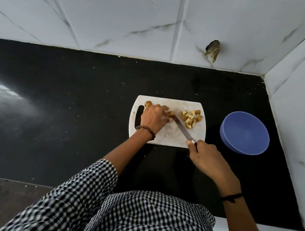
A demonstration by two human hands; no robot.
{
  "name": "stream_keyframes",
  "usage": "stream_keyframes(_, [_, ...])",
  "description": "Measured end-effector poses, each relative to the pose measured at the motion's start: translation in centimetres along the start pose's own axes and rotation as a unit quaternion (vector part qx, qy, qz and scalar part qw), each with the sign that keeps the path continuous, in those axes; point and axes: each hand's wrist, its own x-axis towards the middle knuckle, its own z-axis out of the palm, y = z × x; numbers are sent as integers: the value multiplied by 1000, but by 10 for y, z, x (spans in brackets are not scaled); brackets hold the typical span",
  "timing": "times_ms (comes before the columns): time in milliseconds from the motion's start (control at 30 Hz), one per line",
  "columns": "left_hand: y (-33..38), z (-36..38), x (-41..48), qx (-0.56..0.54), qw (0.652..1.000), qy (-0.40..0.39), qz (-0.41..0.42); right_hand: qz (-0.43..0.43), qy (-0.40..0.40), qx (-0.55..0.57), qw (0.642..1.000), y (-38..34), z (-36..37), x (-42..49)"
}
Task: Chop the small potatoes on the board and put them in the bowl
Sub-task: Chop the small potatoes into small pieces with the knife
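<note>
Head view showed the left hand (154,118) clamping a small potato (170,114) at the middle of the board (166,138), while the right hand (204,154) gripped the knife (182,129) at the board's near edge. Firm, round and light, the potato would likely roll and seemed best pinched by its sides. The cut pieces (191,118) lay on the board's right side; the bowl (245,133), right of the board, looked empty.

left hand (154,119) curled, right hand (205,155) clenched

Home kitchen: black stone counter (70,97), marble-look wall tiles (126,21), cutting board (166,137).
</note>
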Motion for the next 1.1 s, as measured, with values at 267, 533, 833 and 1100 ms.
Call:
stream_keyframes(267, [-1, -2, 4, -20, 999, -19, 29, -6, 1, 34, 999, 2, -1, 7])
stream_keyframes(533, [-6, -5, 0, -51, 998, -6, 31, 4, 9, 30, 999, -7, 15, 19])
stream_keyframes(833, [-11, -11, -8, -78, 997, 0, 20, -6, 55, 55, 997, -14, 23, 31])
stream_keyframes(1100, [-18, -14, -16, -124, 992, -13, 14, 7, 47, 109, 993, -10, 21, 40])
